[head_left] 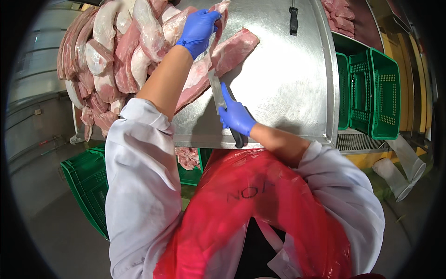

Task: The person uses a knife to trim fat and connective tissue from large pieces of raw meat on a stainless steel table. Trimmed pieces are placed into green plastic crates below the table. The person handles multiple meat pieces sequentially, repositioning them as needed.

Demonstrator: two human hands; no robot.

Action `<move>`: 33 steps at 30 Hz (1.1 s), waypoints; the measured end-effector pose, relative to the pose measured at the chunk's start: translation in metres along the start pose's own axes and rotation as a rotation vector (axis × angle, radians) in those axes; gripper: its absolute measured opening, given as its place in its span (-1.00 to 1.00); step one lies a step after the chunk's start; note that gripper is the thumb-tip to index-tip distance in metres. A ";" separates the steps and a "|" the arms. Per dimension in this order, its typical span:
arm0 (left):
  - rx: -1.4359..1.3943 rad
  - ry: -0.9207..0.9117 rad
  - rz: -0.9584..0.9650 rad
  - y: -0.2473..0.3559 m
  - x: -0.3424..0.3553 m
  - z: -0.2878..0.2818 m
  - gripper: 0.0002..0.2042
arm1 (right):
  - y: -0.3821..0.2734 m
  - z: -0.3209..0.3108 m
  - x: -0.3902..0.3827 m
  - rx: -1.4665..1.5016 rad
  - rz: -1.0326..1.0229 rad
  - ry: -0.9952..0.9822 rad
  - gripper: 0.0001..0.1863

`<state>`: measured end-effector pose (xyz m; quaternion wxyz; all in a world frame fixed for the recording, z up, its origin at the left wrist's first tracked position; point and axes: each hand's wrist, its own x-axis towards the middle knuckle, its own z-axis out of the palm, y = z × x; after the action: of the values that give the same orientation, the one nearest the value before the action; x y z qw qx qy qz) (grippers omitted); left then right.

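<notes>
My left hand (pixel 200 31), in a blue glove, is closed on a pale strip of meat (pixel 220 23) that it lifts at the far edge of the cut. Below and to the right, a long pink piece of meat (pixel 234 52) lies slantwise on the steel table (pixel 283 88). In my blue-gloved right hand (pixel 238 117) is a knife (pixel 215 93), its black handle showing below the palm. The forefinger stretches along the blade, whose tip meets the meat beneath the lifted strip. The strip's exact join to the long piece is hard to make out.
A large heap of meat cuts (pixel 125 56) covers the table's left side. Another black-handled knife (pixel 293 21) lies at the far right. Green crates (pixel 375 93) stand right of the table. Another green crate (pixel 88 186) and meat trimmings (pixel 187 157) are below the near edge.
</notes>
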<state>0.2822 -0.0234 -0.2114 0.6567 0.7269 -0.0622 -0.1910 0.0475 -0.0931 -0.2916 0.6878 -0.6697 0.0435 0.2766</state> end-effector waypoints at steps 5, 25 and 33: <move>-0.030 -0.001 0.019 -0.014 0.012 -0.005 -0.89 | 0.016 -0.005 0.123 -0.366 -0.202 0.256 -0.02; -0.229 0.475 0.426 -0.022 -0.105 0.112 -0.85 | 0.010 0.065 0.105 0.024 0.029 0.180 -0.39; -0.292 0.543 0.531 0.015 -0.113 0.096 -0.82 | 0.010 0.108 0.068 -0.054 0.098 0.191 -0.15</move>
<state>0.1464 -0.0763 -0.1805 0.7722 0.6086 -0.0445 0.1772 0.0667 0.0307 -0.3188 0.6480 -0.7083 0.1342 0.2458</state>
